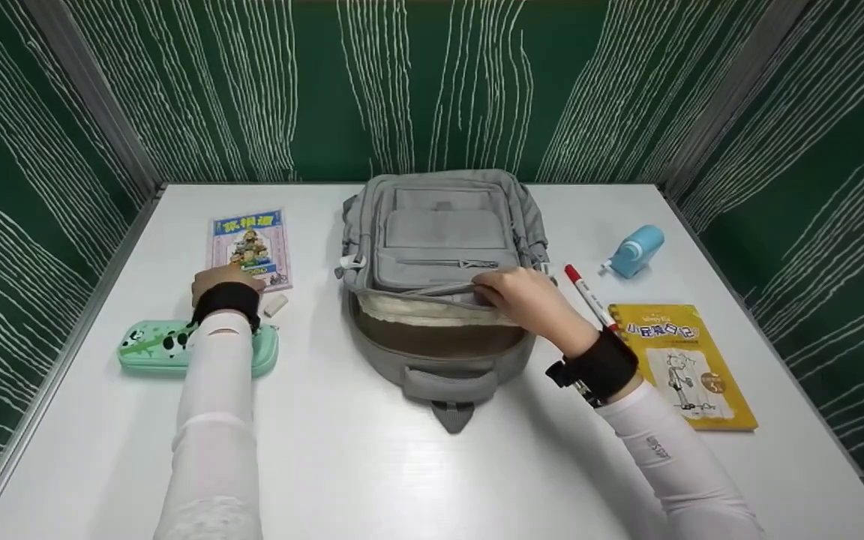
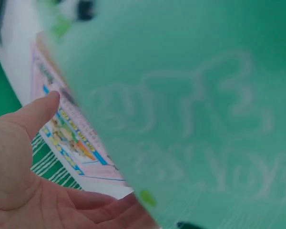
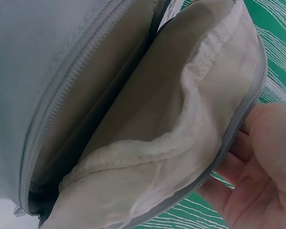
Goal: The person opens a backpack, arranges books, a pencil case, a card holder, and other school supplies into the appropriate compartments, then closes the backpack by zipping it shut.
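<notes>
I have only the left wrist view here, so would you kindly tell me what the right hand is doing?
Observer: In the head view, the right hand grips the edge of the grey backpack's opening.
Operator: Thank you; would you also tell me what lies to the right of it, as the person sees it?
Observer: A yellow book lies over there, nearer the person than a blue bottle.

Soft glare on tbl (image 1: 417, 480), L-wrist blur
</notes>
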The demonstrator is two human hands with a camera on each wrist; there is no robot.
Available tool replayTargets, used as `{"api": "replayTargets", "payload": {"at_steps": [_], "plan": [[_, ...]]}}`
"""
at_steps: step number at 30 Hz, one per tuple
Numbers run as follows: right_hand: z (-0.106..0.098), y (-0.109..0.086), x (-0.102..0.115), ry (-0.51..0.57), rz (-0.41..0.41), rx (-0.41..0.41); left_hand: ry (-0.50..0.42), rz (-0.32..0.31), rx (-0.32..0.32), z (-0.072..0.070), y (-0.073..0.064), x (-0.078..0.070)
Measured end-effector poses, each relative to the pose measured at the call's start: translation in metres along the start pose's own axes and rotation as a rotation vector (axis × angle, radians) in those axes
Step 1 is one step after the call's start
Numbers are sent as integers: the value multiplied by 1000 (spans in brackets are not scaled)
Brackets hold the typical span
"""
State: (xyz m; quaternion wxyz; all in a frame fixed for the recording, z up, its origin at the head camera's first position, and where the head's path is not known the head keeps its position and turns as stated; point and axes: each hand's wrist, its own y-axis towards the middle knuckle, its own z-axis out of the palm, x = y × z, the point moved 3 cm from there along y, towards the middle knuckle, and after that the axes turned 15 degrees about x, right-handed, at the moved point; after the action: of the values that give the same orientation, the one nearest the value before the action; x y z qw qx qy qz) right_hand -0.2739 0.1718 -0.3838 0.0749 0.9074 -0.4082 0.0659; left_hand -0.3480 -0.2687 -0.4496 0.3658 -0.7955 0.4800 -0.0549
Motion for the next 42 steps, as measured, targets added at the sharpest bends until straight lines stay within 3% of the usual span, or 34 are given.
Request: {"api": "replayTargets", "payload": {"at_steps": [5, 10, 13, 17, 21, 27, 35, 39, 42], "plan": [[0, 0, 2, -1, -12, 2, 6, -61, -4, 3, 14, 1], [-1, 0, 3, 7, -2, 2, -37, -77, -18, 1, 13, 2], [-2, 0, 3, 6, 1, -3, -51, -85, -62, -3, 9, 1], [-2, 1, 3, -1, -1, -7, 1, -94, -136, -9, 5, -1], [-2, 1, 4, 0, -3, -12, 7, -54, -197, -12, 3, -4], [-2, 1, 3, 11, 7, -15, -55, 100, -209, -14, 1, -3], [-2, 0, 1, 18, 14, -43, -339, 428, -151, -20, -7, -4], [-5, 2, -1, 24, 26, -55, -435, 586, -152, -23, -22, -8], [-7, 3, -2, 23, 30, -70, -469, 646, -135, -20, -37, -8]]}}
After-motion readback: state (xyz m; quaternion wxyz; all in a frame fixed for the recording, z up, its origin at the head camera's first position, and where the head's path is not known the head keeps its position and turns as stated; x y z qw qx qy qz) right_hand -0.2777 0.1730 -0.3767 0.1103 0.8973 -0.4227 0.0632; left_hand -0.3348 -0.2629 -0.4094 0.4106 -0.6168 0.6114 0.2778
